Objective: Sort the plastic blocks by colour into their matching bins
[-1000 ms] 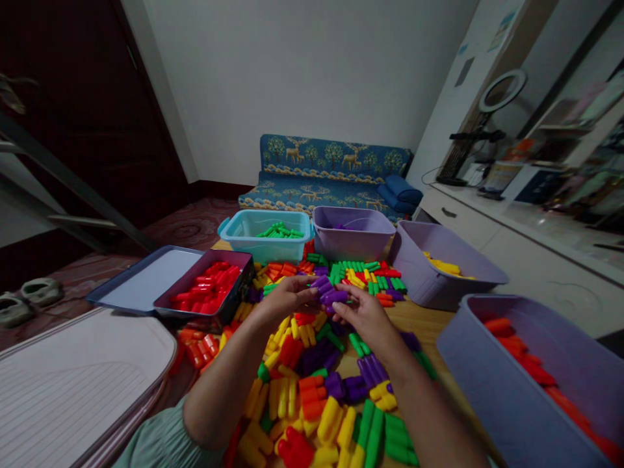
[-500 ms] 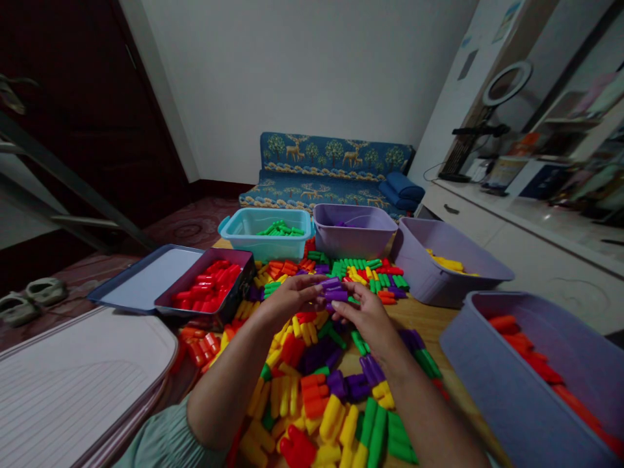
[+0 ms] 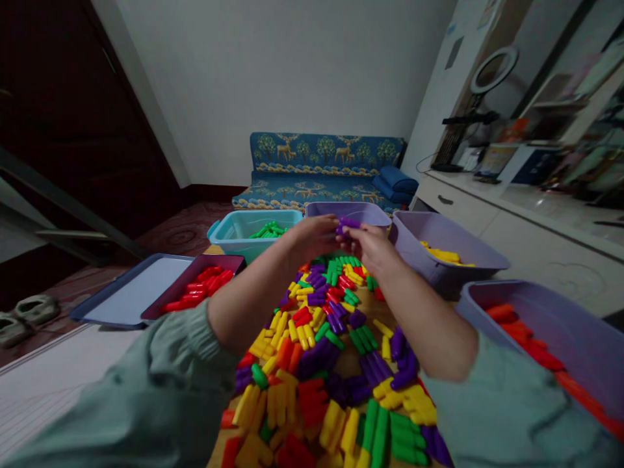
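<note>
"Where's the purple piece [image 3: 349,224]?"

"Up between the two hands, raised off the table [image 3: 348,365], in front of the lavender tub [image 3: 348,204] at the back. I can't tell whether it's over that tub's rim."

"And the grip?"

"The right hand [image 3: 371,250] has it pinched, thumb and fingers closed around it. The left hand [image 3: 316,235] is loosely curled, fingertips right at its other side — whether they're gripping too, I can't tell."

"What's below?"

"A heap of finger-shaped pieces [image 3: 308,335] in red, orange, yellow, green and purple, spread toward the person."

"And around it?"

"Left of the back tub, a turquoise tub [image 3: 238,247] with green pieces [image 3: 270,230]; farther left, an open case [image 3: 163,300] of red pieces [image 3: 199,286]. On the right, one tub [image 3: 408,250] with yellow pieces [image 3: 444,255], then a nearer one [image 3: 470,294] with orange-red pieces [image 3: 529,338]. Beyond everything — a blue patterned sofa [image 3: 316,155]."
</note>
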`<state>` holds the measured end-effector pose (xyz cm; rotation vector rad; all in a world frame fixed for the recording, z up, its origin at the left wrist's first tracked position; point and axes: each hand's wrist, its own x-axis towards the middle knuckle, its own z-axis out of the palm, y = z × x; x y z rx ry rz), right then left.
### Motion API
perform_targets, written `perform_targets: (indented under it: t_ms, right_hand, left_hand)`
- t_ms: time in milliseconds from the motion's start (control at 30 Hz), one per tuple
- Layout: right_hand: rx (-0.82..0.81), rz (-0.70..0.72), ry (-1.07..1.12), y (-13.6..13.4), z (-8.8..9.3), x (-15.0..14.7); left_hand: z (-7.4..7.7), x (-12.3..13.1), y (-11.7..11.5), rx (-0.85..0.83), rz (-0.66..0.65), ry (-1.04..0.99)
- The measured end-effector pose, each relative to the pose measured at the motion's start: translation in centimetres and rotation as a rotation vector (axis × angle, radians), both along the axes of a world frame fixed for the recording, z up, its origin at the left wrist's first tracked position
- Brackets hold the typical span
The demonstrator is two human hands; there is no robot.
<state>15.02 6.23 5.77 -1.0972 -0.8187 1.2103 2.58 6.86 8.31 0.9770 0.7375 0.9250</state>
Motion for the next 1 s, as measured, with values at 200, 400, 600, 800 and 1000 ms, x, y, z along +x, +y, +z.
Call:
perform_targets:
  t_ms: [200, 400, 600, 800, 1000]
  right_hand:
    - [-0.072, -0.001, -0.017, 5.5, 2.5, 1.5]
    - [0.012, 0.021, -0.255, -1.3, -4.7, 1.9]
    - [0.013, 0.252, -0.488, -7.0, -7.8, 0.4]
    - [0.096, 0.244, -0.641, -7.8, -9.4, -0.3]
    - [0.095, 0.262, -0.675, -7.8, -11.2, -0.7]
  left_hand:
    - [2.2, 0.8, 4.8, 0.141, 0.223, 0.225]
    - [-6.1, -4.3, -0.3, 0.456, 0.043, 0.709]
    - [-9.7, -7.8, -5.7, 0.737, -0.006, 1.083]
    - [-11.0, -7.1, -6.9, 0.817, -0.059, 1.283]
    - [-12.2, -7.1, -6.6, 0.776, -0.001, 1.181]
